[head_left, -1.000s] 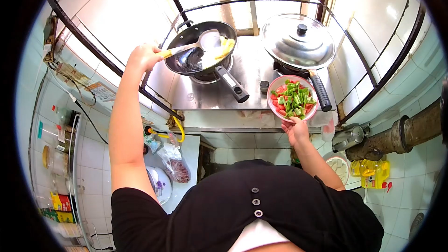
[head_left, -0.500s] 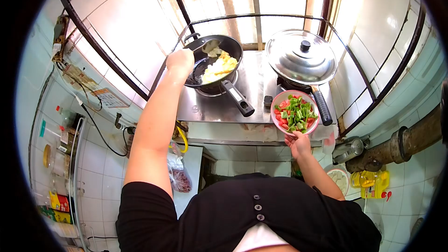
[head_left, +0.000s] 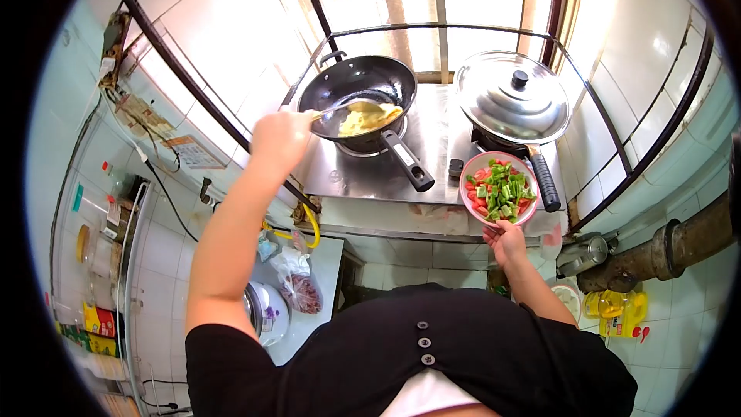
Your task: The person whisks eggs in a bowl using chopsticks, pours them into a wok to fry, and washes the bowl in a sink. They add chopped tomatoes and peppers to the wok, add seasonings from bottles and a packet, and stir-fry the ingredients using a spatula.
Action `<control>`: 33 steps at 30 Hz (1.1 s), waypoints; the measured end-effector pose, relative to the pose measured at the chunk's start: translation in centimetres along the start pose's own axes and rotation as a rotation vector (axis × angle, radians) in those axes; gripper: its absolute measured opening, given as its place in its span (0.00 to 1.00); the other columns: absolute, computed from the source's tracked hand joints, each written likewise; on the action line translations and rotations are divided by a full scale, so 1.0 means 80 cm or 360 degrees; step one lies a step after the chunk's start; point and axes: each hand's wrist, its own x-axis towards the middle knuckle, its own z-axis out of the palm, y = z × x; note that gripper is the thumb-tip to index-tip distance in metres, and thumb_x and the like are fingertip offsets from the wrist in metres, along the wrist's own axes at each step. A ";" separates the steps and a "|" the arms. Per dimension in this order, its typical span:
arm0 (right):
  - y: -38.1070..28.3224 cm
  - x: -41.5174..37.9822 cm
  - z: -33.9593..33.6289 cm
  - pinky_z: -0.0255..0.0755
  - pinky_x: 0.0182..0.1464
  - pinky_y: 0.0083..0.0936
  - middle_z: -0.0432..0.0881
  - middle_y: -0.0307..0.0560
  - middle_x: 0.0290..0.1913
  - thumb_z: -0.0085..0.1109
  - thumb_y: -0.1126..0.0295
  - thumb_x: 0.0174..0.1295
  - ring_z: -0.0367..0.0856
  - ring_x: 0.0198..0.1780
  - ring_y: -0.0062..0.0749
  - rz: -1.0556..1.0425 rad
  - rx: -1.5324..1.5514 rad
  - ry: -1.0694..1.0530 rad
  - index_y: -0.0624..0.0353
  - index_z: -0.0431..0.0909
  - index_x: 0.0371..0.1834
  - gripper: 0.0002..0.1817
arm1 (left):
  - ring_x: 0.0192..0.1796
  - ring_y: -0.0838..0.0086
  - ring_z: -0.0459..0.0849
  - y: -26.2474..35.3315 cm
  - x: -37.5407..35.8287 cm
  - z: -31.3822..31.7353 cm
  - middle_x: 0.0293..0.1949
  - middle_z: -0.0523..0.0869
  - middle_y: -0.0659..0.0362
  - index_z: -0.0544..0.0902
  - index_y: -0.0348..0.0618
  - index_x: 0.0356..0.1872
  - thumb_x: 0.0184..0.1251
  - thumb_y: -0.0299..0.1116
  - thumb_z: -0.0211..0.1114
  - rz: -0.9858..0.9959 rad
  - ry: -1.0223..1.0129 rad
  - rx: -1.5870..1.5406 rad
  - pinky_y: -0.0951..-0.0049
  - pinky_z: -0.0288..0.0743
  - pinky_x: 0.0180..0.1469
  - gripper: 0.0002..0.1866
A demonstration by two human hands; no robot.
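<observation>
My left hand [head_left: 279,139] grips the handle of a metal spatula [head_left: 342,108] whose blade lies under yellow scrambled egg [head_left: 369,117] inside a black wok [head_left: 356,89] on the left burner. My right hand [head_left: 507,239] holds a pink bowl [head_left: 500,189] from below, level, near the stove's front edge. The bowl is filled with chopped tomato and green pepper pieces [head_left: 502,190]. The wok's black handle [head_left: 410,163] points toward me.
A second pan under a steel lid [head_left: 512,96] sits on the right burner, its handle [head_left: 546,180] beside the bowl. Steel stove top [head_left: 370,174] between. Low left counter holds a rice cooker [head_left: 265,310] and bags [head_left: 297,284]. Oil bottle [head_left: 617,313] at lower right.
My left hand pulled back from over the wok to its left rim, drawing the spatula under the egg. The bowl stayed almost in place in my right hand.
</observation>
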 end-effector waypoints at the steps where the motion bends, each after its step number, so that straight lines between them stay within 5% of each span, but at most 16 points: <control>1: 0.001 0.003 -0.002 0.79 0.41 0.33 0.81 0.49 0.39 0.51 0.70 0.65 0.82 0.39 0.38 0.0012 -0.0006 -0.0004 0.63 0.72 0.45 0.10 | 0.32 0.52 0.84 -0.001 0.003 0.036 0.29 0.82 0.47 0.86 0.53 0.45 0.73 0.35 0.48 0.0003 0.0031 0.0004 0.53 0.77 0.34 0.15; 4: 0.001 0.013 -0.009 0.78 0.41 0.34 0.81 0.49 0.38 0.51 0.69 0.65 0.82 0.40 0.38 0.0047 0.0001 -0.0060 0.62 0.73 0.44 0.09 | 0.35 0.50 0.86 0.014 -0.002 0.056 0.33 0.84 0.44 0.84 0.43 0.35 0.74 0.39 0.48 -0.0137 -0.0101 -0.0061 0.52 0.79 0.36 0.17; 9: -0.003 -0.003 -0.001 0.78 0.41 0.34 0.81 0.49 0.38 0.51 0.69 0.65 0.82 0.40 0.37 0.0012 0.0005 -0.0018 0.63 0.74 0.42 0.09 | 0.36 0.47 0.85 0.040 -0.041 -0.011 0.35 0.83 0.42 0.85 0.39 0.33 0.76 0.42 0.45 -0.0131 -0.0181 -0.0127 0.50 0.78 0.40 0.22; 12: 0.000 0.006 -0.008 0.78 0.41 0.34 0.81 0.48 0.39 0.51 0.69 0.65 0.82 0.40 0.37 0.0041 0.0020 -0.0043 0.62 0.72 0.44 0.09 | 0.36 0.48 0.85 0.034 -0.010 0.051 0.35 0.83 0.41 0.85 0.39 0.32 0.76 0.42 0.45 -0.0260 -0.0102 -0.0228 0.51 0.78 0.39 0.22; 21: -0.002 0.009 -0.014 0.77 0.43 0.33 0.82 0.48 0.39 0.51 0.67 0.66 0.82 0.41 0.37 0.0061 0.0012 -0.0002 0.62 0.76 0.43 0.10 | 0.36 0.53 0.86 0.016 -0.044 -0.033 0.35 0.85 0.48 0.85 0.51 0.45 0.70 0.33 0.49 -0.0128 -0.0157 -0.0025 0.56 0.80 0.39 0.14; 26: -0.001 0.020 -0.016 0.77 0.44 0.34 0.82 0.48 0.39 0.51 0.66 0.66 0.82 0.41 0.37 0.0042 -0.0013 -0.0042 0.62 0.76 0.43 0.11 | 0.36 0.52 0.86 0.030 0.008 0.067 0.36 0.84 0.46 0.84 0.47 0.39 0.71 0.34 0.48 -0.0241 -0.0043 -0.0069 0.54 0.80 0.39 0.14; 30: 0.002 0.028 -0.025 0.77 0.45 0.34 0.83 0.49 0.41 0.51 0.67 0.66 0.83 0.42 0.38 0.0088 0.0010 -0.0061 0.63 0.76 0.45 0.12 | 0.36 0.51 0.86 0.029 -0.005 0.071 0.36 0.83 0.46 0.84 0.44 0.37 0.74 0.38 0.47 -0.0316 -0.0042 -0.0038 0.52 0.80 0.38 0.17; 31: 0.002 0.028 -0.027 0.77 0.45 0.35 0.83 0.49 0.41 0.50 0.67 0.66 0.83 0.43 0.39 0.0067 0.0011 -0.0051 0.64 0.76 0.45 0.12 | 0.35 0.53 0.85 0.027 -0.016 0.058 0.34 0.82 0.48 0.84 0.57 0.48 0.70 0.34 0.49 -0.0327 -0.0137 0.0039 0.55 0.79 0.36 0.15; 33: 0.002 0.018 -0.022 0.77 0.46 0.36 0.83 0.50 0.42 0.49 0.68 0.66 0.83 0.43 0.40 0.0029 0.0028 -0.0030 0.64 0.75 0.46 0.13 | 0.35 0.53 0.85 0.024 -0.034 0.028 0.34 0.81 0.48 0.85 0.60 0.50 0.69 0.34 0.51 -0.0321 -0.0149 -0.0043 0.55 0.79 0.37 0.16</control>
